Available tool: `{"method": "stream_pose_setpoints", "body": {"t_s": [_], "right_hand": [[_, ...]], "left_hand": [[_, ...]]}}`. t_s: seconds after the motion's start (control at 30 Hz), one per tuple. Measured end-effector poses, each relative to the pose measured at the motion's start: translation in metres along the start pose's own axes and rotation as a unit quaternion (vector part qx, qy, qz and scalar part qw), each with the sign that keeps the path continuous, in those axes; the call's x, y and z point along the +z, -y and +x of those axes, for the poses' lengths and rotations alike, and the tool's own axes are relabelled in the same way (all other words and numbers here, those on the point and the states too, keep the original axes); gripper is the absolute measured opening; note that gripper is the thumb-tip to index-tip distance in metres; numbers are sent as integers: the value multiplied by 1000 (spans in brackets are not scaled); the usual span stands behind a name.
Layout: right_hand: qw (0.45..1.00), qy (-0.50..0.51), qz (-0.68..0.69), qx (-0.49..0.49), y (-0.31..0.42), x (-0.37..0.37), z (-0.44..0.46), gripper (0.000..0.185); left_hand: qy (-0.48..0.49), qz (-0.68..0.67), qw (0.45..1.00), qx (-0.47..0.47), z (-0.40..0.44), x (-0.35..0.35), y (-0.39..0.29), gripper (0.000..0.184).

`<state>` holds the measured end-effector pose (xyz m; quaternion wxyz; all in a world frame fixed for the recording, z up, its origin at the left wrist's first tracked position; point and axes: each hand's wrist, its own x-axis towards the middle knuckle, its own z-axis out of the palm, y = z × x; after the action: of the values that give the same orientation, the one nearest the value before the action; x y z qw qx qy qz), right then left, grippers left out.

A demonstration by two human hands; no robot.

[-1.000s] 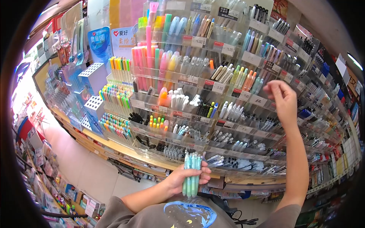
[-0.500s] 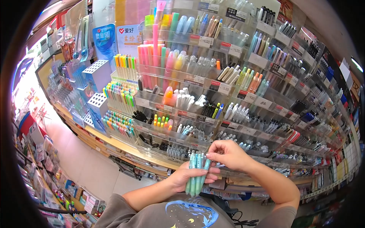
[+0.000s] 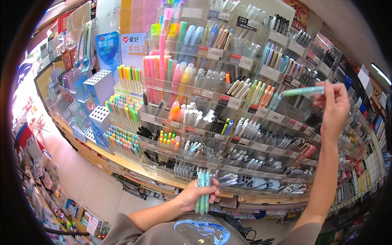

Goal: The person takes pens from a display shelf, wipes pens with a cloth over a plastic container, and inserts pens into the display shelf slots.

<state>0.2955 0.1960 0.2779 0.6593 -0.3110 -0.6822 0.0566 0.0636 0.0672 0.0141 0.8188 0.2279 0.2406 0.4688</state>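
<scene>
Held upright in front of my shirt, a small bunch of mint-green pens (image 3: pixel 202 203) is gripped by my left hand (image 3: pixel 192 193), its thumb across the front and its fingers curled behind. Up at the right, my right hand (image 3: pixel 335 104) is raised before the pen rack and pinches one mint-green pen (image 3: pixel 302 91) by its end. That pen lies almost level and points left. Just below its left tip stand similar pale green pens (image 3: pixel 274 101) in a rack compartment, beside orange pens (image 3: pixel 265 94).
The clear tiered rack (image 3: pixel 245 143) holds many pens and markers, with price labels along its ledges. Left of it stand white boxes with holes (image 3: pixel 100 85) and trays of colourful pens (image 3: pixel 124 104). A wooden ledge (image 3: pixel 163 173) runs beneath. Other goods (image 3: pixel 45 171) line the lower left.
My right hand has taken one pen from the bunch and moved up and right with it to the rack. My left hand keeps the others, its fingers closed more tightly.
</scene>
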Motion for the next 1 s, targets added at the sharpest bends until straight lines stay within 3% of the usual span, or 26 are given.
{"method": "stream_pose_setpoints", "body": {"t_s": [0.17,0.4,0.57,0.77,1.0], "right_hand": [[997,36,-74,-3,-36,4,22,20],[979,147,-100,98,-64,30,-1,26],[966,201,-150,56,-65,28,-10,23],[954,280,-100,46,-71,20,-15,15],[968,232,-80,59,-76,13,-19,20]], "left_hand": [[-7,-5,1000,-21,1,1,3,22],[-13,-6,1000,-17,-1,-3,3,22],[-27,-24,999,-15,-3,-4,-1,22],[18,-9,1000,7,4,-2,-10,23],[71,36,995,59,19,20,-38,34]]}}
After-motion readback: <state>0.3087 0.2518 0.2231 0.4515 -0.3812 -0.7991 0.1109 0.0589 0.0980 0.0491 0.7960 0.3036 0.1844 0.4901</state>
